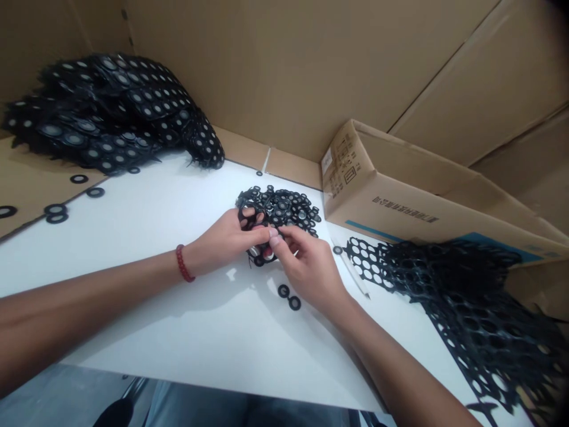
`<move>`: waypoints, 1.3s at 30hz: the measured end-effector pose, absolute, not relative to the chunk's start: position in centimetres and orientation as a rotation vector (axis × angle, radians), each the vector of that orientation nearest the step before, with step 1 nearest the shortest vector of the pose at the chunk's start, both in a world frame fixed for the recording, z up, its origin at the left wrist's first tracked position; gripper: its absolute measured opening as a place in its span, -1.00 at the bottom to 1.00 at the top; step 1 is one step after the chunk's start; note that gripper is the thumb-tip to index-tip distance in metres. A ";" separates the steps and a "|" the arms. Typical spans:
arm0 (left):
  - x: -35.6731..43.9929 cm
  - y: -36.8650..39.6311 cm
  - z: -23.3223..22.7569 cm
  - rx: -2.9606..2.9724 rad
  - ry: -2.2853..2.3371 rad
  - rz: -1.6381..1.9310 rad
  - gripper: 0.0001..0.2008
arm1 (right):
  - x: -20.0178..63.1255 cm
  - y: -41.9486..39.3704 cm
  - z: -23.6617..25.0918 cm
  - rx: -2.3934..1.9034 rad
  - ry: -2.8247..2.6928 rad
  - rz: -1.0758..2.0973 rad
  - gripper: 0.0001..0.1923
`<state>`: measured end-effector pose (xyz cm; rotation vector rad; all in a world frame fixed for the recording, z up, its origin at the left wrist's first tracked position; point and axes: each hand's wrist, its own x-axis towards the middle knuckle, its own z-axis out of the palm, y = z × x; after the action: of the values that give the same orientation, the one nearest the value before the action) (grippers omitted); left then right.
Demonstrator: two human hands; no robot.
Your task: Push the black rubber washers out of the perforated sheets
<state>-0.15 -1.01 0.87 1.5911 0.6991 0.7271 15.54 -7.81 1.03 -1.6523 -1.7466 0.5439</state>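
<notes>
My left hand [224, 237], with a red bead bracelet [183, 263] at its wrist, grips a small piece of black die-cut sheet with round holes [243, 220]. Some of its fingertips show through the holes. My right hand [309, 258] pinches the same piece from the other side, thumb against thumb. Much of the piece is hidden by the fingers. Just behind both hands lies a heap of loose black rings [291, 204]. Two more black rings [289, 297] lie on the white tabletop [213, 338], close below my right hand.
A big bundle of black sheets with rings [146, 104] rests at the back left, with several stray rings [95, 193] near it. An open cardboard box [391, 196] stands at the right. Before it lie punched-out black sheets [444, 279] and a white pen-like tool [355, 276].
</notes>
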 end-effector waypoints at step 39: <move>-0.2 -2.5 1.2 1.704 0.746 0.798 -0.80 | 16.0 -7.7 0.3 -1.509 -1.627 0.628 -0.76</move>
<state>-0.24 -2.54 1.16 1.7041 0.7458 0.7979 16.04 -7.67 0.34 -1.5089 -1.6267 0.6284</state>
